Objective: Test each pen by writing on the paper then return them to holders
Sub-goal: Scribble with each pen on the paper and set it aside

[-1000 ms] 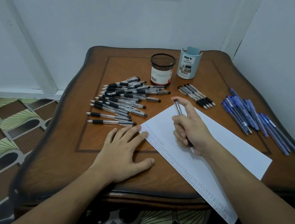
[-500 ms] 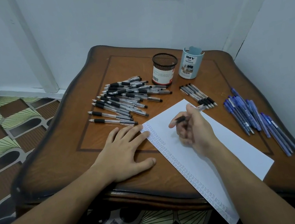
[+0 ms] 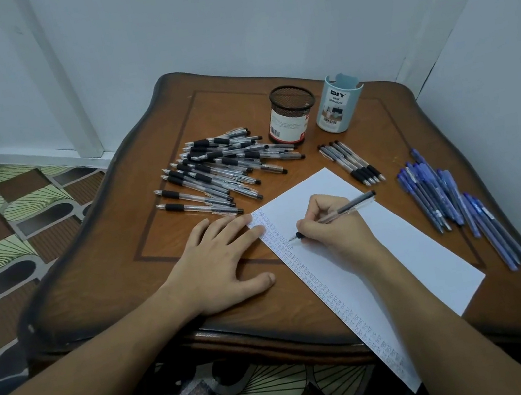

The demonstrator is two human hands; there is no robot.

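The right hand (image 3: pixel 330 223) rests on the paper (image 3: pixel 401 252), fingers curled round a pen (image 3: pixel 348 209) with a clear barrel and a dark grip. The pen's long axis runs from 8 o'clock to 2 o'clock: the tip points down-left at 8 o'clock, next to the column of small written marks, and the dark back end sticks out past the knuckles at 2 o'clock. I cannot tell whether the tip touches the sheet.

The left hand (image 3: pixel 218 264) lies flat on the table (image 3: pixel 170 248) at 9 o'clock of the right hand, fingers straight and slightly spread, holding nothing. Its fingertips touch the paper's left edge near the far corner.

The paper's long axis runs from 11 o'clock to 5 o'clock, and its near corner hangs over the table's front edge. The marks follow its left edge; a broad white area lies at 4 o'clock of the writing hand.

From that hand, a pile of black-grip pens (image 3: pixel 220 173) lies at 10 o'clock, a mesh holder (image 3: pixel 290 115) at 12 o'clock with a pale blue holder (image 3: pixel 337 107) just beside it, a row of four pens (image 3: pixel 350 160) at 1 o'clock and the blue pens (image 3: pixel 444 199) at 3 o'clock, near the table's right edge. Bare wood separates the paper from the blue pens. Walls close in at 12 and 3 o'clock.
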